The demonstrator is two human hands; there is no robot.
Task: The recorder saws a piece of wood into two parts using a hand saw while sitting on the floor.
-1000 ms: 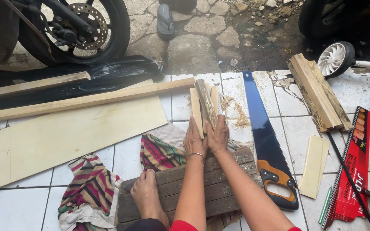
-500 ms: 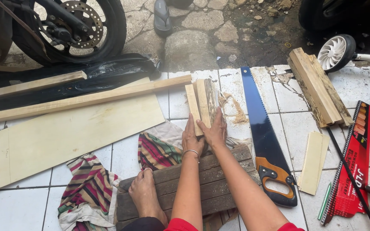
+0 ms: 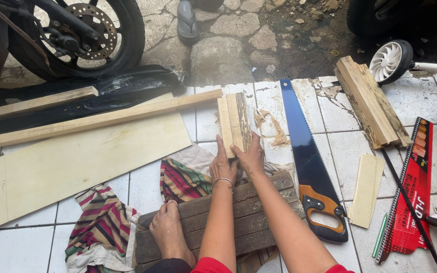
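Down on the tiled floor, a person is pressing both hands against the near ends of two short wooden blocks point(image 3: 234, 121) lying side by side. The left hand point(image 3: 223, 166), with a thin bangle at the wrist, is curling its fingers over the end of the left block; the right hand point(image 3: 251, 156) is doing the same on the darker right block. Both hands are partly closed on the wood, steadying rather than lifting it. The blocks' long axis is running straight away from the person, so the wood lies directly ahead of the hands, with neither hand clearly nearer. The forearms are crossing a weathered slatted board point(image 3: 218, 217), and a bare foot point(image 3: 168, 232) is resting on its left end. A striped cloth point(image 3: 102, 222) is spreading out beneath it. Just right of the blocks, beyond some sawdust point(image 3: 274, 129), a blue-bladed handsaw point(image 3: 307, 156) is lying parallel. To the left, long pale planks point(image 3: 77, 156) are stretching across the tiles.
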